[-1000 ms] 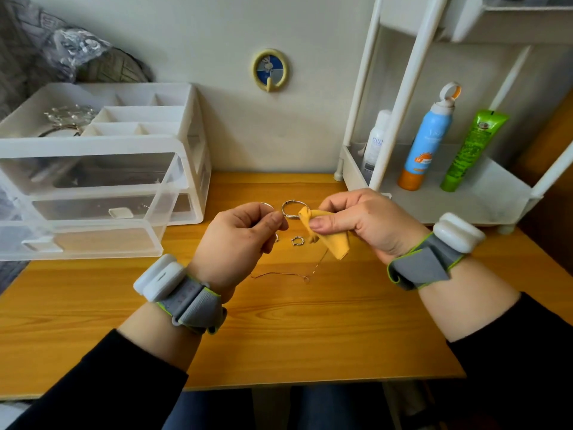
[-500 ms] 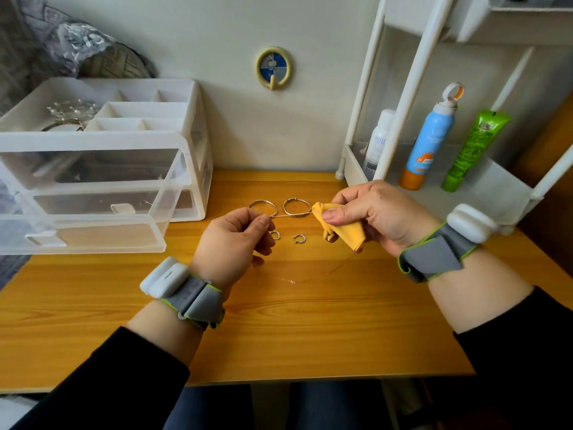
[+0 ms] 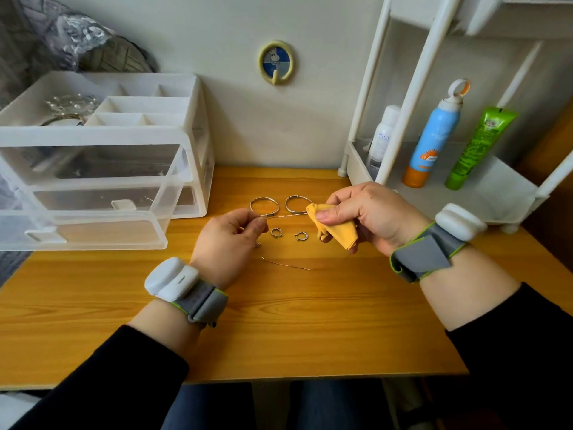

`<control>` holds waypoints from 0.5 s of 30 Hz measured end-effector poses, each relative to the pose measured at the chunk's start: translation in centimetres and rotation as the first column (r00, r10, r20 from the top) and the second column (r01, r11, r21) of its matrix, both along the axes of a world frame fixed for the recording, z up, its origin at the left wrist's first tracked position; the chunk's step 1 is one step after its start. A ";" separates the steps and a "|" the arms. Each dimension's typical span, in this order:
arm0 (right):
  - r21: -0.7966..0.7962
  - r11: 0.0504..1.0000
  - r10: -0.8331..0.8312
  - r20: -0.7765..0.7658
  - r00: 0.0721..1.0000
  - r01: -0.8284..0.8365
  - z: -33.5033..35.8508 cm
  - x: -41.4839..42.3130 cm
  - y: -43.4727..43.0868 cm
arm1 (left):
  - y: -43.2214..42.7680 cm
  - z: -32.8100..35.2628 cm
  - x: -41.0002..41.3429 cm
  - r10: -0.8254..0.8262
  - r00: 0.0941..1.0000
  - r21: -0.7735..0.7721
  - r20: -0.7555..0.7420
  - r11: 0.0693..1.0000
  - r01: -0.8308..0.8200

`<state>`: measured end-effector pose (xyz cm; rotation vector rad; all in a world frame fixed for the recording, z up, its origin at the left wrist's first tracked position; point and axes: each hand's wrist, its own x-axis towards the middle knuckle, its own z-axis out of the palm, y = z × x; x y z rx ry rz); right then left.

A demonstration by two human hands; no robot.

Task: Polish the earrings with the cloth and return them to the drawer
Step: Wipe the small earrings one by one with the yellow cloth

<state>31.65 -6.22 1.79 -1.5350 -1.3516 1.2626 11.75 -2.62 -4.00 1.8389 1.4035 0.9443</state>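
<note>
On wooden desk point(image 3: 279, 321): hoop earrings point(image 3: 264, 198), drawer unit point(image 3: 102, 181) left, rack point(image 3: 508, 193) right.

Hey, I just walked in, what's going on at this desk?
A person is polishing jewellery at a wooden desk. The left hand pinches one end of a thin silver thread earring, and the right hand pinches a yellow polishing cloth around its other end. Two large silver hoops, two small twisted hoops and a second thread earring lie on the desk. The clear plastic drawer at the left stands pulled out.
</note>
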 end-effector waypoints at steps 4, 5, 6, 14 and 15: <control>-0.002 1.000 0.000 0.010 1.000 0.000 -0.1 0.1 0.0 | 0.1 -0.2 -0.2 0.017 0.999 -0.036 0.030 0.999 -0.016; -0.002 1.000 0.002 0.009 1.000 -0.002 -0.1 0.1 0.0 | 0.1 -0.2 -0.1 0.016 1.000 -0.040 0.020 0.999 -0.015; -0.001 1.000 0.007 0.009 1.000 -0.007 0.0 0.0 0.0 | 0.1 -0.3 -0.2 0.008 1.000 -0.043 0.009 0.999 -0.007; 0.013 0.999 0.052 0.035 0.998 -0.053 0.4 -0.6 0.4 | -0.8 1.0 1.6 -0.137 0.978 -0.094 0.157 0.984 0.153; 0.015 0.998 0.053 0.031 0.998 -0.054 0.5 -0.7 0.5 | -1.1 1.4 1.9 -0.174 0.954 -0.129 0.246 0.969 0.210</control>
